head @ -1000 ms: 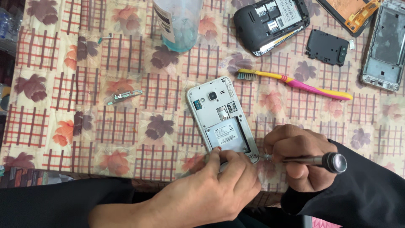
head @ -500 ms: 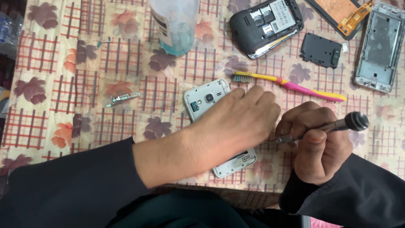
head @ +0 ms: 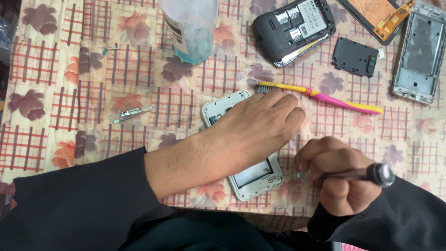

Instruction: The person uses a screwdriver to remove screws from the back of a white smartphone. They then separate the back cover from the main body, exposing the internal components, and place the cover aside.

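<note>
Patterned cloth of leaves and red checks over the whole bench (head: 55,153). Toward the left edge, a small metal part (head: 132,113), in the same spot as a second ago. At the far edge, left of centre, a clear bottle (head: 190,28) with bluish liquid, untouched. Near the middle of the near edge, the white phone (head: 253,179) with its back off, now lying slantwise instead of square to the edge as a second ago, and mostly covered. Left hand (head: 260,125) moved up from the phone's near end, where a second ago it pinched at the frame, and now laid flat across the body, fingers (head: 285,104) stretched out and unclenched, pressing rather than grasping, tips just short of the bristles of the yellow and pink toothbrush (head: 325,96). Probably a turning and steadying of the phone between screws rather than a removal of anything. Right of the phone, right hand (head: 337,179) curled tight round the screwdriver (head: 367,174), tip lifted off the phone's near end and now just beside its near right corner. Along the far edge to the right, unchanged: an opened black phone (head: 292,28), a small black cover (head: 355,56), an orange-brown panel (head: 381,14) and a silver frame (head: 418,51).
</note>
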